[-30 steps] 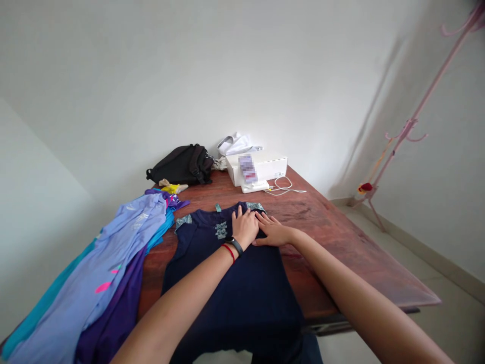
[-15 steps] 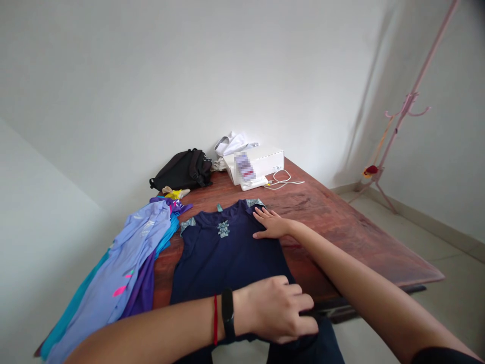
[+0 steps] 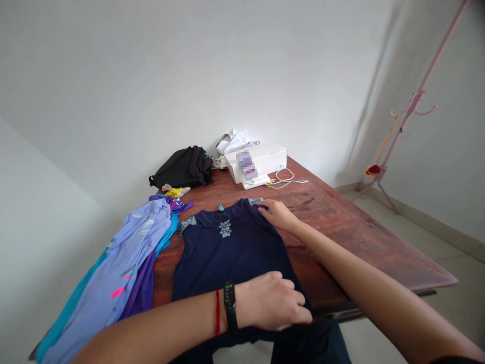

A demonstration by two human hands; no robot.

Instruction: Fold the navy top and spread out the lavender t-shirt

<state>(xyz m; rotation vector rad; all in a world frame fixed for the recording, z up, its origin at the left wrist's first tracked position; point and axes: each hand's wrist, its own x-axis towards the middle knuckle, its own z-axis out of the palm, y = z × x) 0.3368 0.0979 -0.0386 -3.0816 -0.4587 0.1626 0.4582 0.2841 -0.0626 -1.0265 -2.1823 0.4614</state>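
Observation:
A navy blue top (image 3: 231, 258) lies front up on the table, with patterned grey-green patches on its shoulders and below its neckline. Its lower part comes over the near edge of the table. My left hand (image 3: 275, 302), with a dark band and red string at the wrist, reaches across it, fingers closed on the right side near the hem. Farther up, my right hand (image 3: 278, 212) is at the right sleeve, thumb and fingers pinching the cloth at the shoulder. The fingertips of my left hand are hidden under the hand.
On the left a pile of lilac, purple and turquoise clothes (image 3: 129, 253) hangs over the edge of the wooden table (image 3: 341, 237). A black bag (image 3: 182, 169), a white box (image 3: 265, 159), a white cable (image 3: 288, 179) and white cloth (image 3: 237, 141) stand behind. A pink coat stand (image 3: 413, 103) is at right.
My right hand, before spread flat on the top's upper right, has moved up to the sleeve and its fingers have closed there. My left hand stays closed near the hem, shifted slightly.

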